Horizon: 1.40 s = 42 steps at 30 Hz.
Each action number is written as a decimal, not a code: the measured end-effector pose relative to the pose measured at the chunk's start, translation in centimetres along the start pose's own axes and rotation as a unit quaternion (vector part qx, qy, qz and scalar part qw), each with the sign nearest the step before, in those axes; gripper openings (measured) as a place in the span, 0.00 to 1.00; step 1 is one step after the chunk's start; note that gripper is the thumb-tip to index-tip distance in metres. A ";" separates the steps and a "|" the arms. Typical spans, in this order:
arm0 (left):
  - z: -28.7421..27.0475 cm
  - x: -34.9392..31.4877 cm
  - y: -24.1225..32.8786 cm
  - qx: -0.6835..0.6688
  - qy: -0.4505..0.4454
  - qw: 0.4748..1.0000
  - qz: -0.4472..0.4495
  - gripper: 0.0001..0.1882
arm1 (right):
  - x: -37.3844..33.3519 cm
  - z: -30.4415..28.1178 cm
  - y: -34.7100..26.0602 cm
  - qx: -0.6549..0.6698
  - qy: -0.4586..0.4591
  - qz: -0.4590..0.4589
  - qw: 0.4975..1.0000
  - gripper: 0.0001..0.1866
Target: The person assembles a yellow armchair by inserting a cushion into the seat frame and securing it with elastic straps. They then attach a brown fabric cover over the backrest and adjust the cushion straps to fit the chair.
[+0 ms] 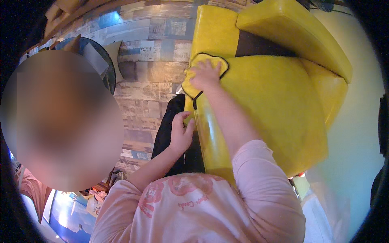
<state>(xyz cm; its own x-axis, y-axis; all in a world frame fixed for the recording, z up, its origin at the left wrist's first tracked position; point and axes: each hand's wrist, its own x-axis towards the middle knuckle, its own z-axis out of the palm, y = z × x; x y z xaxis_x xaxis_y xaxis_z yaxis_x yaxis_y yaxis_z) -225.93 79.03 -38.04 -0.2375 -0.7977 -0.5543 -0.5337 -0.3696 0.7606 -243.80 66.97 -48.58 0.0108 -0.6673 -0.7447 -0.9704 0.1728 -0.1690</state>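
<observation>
My right hand (205, 75) lies on a yellow cloth with black edging (188, 88), its fingers spread and pressing it against the sofa. The cloth sits over the seat's left edge, with a short black end hanging toward me. Under it is a glossy yellow sofa (263, 109) with a wide padded seat. My left hand (181, 131) is held near the seat's left edge, thumb and fingers apart, with nothing in it. Whether its fingertips touch the edge, I cannot tell.
A yellow backrest (300, 36) rises at the far right, with a dark gap before it. Patchwork wood-look flooring (152, 73) runs along the left. A dark round-edged thing (108, 65) stands far left beside a large blurred area. A pale wall (356, 113) bounds the right.
</observation>
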 end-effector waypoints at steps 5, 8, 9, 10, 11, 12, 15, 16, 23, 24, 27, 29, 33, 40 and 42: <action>1.0 2.1 0.8 0.067 -0.052 0.994 0.065 0.18 | 1.5 -3.5 10.7 0.013 -0.041 0.171 0.984 0.32; 1.9 3.5 2.3 0.085 -0.056 0.991 0.088 0.20 | -0.5 -2.7 16.5 0.009 0.030 0.229 0.973 0.34; 2.3 3.9 2.7 0.087 -0.057 0.990 0.099 0.20 | -1.9 -2.5 17.4 0.004 0.043 0.234 0.971 0.35; 3.0 4.2 2.9 0.078 -0.054 0.990 0.104 0.22 | -3.5 -2.7 17.8 -0.003 0.057 0.235 0.970 0.35; 3.6 4.7 3.5 0.084 -0.046 0.989 0.113 0.22 | -5.2 -2.7 16.8 -0.010 0.035 0.198 0.979 0.35; 4.1 5.1 4.3 0.090 -0.038 0.988 0.123 0.23 | -7.3 -2.5 14.5 -0.017 0.012 0.161 0.987 0.35; 5.4 6.2 6.9 0.107 -0.025 0.983 0.148 0.24 | -14.5 -1.1 8.7 -0.037 -0.033 -0.067 0.997 0.36; 5.9 6.2 7.6 0.114 -0.023 0.981 0.155 0.24 | -15.6 0.2 7.3 -0.072 -0.064 -0.119 0.988 0.35; 8.9 4.2 8.3 0.180 -0.069 0.958 0.212 0.31 | -12.2 -0.1 12.2 0.031 0.056 -0.027 0.998 0.32; 9.3 3.1 8.6 0.193 -0.087 0.958 0.196 0.35 | -11.4 -0.9 13.9 0.049 0.060 0.034 0.996 0.32; 10.6 0.3 10.3 0.251 -0.180 0.923 0.229 0.37 | -11.7 -2.3 20.3 0.057 0.087 0.178 0.979 0.32; 11.6 -1.9 10.8 0.277 -0.227 0.901 0.244 0.38 | -14.2 -3.6 25.0 0.050 0.096 0.244 0.964 0.32; 12.8 -3.5 12.5 0.332 -0.288 0.856 0.271 0.37 | -22.1 -4.9 33.0 0.022 0.077 0.379 0.922 0.34; 12.7 -3.2 11.2 0.307 -0.264 0.875 0.267 0.35 | -35.4 -6.0 37.2 0.046 0.048 0.511 0.857 0.37; 12.6 -3.5 11.4 0.308 -0.262 0.876 0.264 0.35 | -39.1 -5.6 37.6 0.052 0.062 0.532 0.843 0.38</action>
<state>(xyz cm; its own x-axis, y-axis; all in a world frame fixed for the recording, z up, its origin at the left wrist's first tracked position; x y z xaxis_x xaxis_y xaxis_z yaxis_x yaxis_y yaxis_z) -241.42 83.64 -31.74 -0.8364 -0.3923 -0.3829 -0.5363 0.4408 0.7198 -282.12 95.50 -22.17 -0.8833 -0.1646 -0.4390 -0.3894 0.7790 0.4914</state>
